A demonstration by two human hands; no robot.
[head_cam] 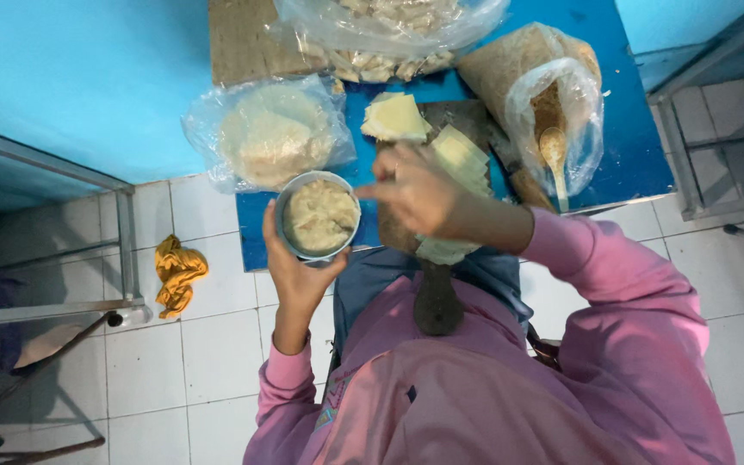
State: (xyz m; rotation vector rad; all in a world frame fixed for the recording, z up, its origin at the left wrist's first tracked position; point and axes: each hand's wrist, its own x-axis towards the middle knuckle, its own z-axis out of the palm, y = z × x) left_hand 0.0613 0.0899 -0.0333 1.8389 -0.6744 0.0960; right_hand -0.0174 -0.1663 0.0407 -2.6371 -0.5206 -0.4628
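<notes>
L hand was clamped round a small metal bowl of pale filling, held up at chest ht just off the near edge of the blue table, prob. so the R hand could reach in; R fingers were pinched together at the bowl rim, though whether they held anything I couldn't tell. Beyond, a dark wooden board lay w/ its handle toward the lap, carrying stacked pale square wrappers within reach. Farther back sat a bag of shredded white stuff & a bag w/ a wooden spoon.
</notes>
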